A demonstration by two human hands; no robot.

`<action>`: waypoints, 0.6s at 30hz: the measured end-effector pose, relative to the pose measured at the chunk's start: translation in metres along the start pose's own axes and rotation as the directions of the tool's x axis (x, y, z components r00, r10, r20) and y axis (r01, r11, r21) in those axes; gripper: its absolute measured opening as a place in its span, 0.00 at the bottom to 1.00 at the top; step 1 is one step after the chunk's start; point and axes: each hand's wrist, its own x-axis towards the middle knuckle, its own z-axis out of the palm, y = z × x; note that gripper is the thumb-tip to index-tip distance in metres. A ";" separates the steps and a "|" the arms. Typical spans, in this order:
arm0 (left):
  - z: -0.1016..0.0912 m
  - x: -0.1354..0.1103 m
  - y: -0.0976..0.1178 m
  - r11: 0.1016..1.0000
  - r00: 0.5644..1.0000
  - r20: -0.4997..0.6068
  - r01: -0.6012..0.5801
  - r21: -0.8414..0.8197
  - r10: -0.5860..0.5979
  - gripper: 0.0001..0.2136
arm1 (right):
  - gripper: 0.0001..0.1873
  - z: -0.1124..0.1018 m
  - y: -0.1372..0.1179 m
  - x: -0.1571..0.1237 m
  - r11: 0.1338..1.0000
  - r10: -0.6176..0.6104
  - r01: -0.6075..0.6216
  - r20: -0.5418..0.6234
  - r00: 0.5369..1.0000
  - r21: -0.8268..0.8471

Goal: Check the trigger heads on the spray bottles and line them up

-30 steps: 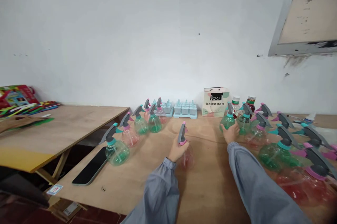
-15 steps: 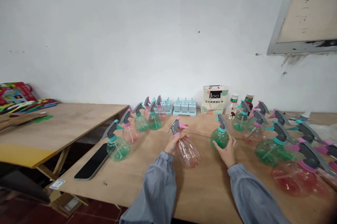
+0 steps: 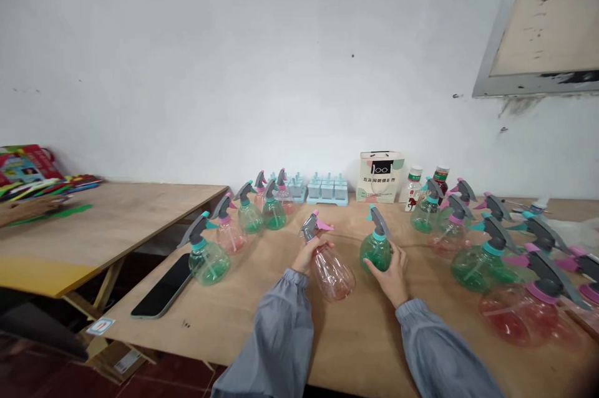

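Observation:
My left hand (image 3: 306, 253) is closed round the neck of a pink spray bottle (image 3: 330, 271) that leans to the right over the wooden table (image 3: 262, 317). Its grey and pink trigger head points away from me. My right hand (image 3: 392, 272) is wrapped round a green spray bottle (image 3: 375, 251) with a grey and teal head, which stands upright just right of the pink one. Both arms wear grey sleeves.
A row of green and pink spray bottles (image 3: 219, 242) runs along the left, several more (image 3: 496, 254) crowd the right. A black phone (image 3: 161, 286) lies near the table's left edge. Blue moulds (image 3: 327, 190), a small paper bag (image 3: 380, 176) and two drink bottles (image 3: 423, 181) stand by the wall.
My right hand took a green bottle from the right-hand group and drew it left toward the pink one. My left hand lifted and tilted the pink bottle.

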 end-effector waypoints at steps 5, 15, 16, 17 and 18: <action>0.005 -0.004 0.004 1.000 1.000 0.024 0.005 -0.010 -0.005 0.20 | 0.46 -0.001 0.000 0.000 1.000 0.006 -0.006 0.001 1.000 0.011; 0.007 -0.002 -0.004 0.998 0.998 0.020 -0.064 0.030 0.063 0.23 | 0.44 -0.001 -0.002 0.002 1.000 0.010 -0.011 0.019 1.000 0.024; 0.007 -0.002 -0.004 0.997 0.998 0.019 -0.068 0.030 0.068 0.24 | 0.45 -0.001 -0.003 0.002 1.000 0.012 -0.012 0.020 1.000 0.024; 0.006 -0.002 -0.004 0.997 0.997 0.007 -0.071 0.032 0.070 0.25 | 0.45 -0.002 -0.003 0.002 1.000 0.013 -0.013 0.020 1.000 0.022; 0.006 -0.001 -0.004 0.997 0.997 -0.009 -0.071 0.035 0.071 0.24 | 0.45 -0.002 -0.003 0.002 1.000 0.013 -0.014 0.019 1.000 0.021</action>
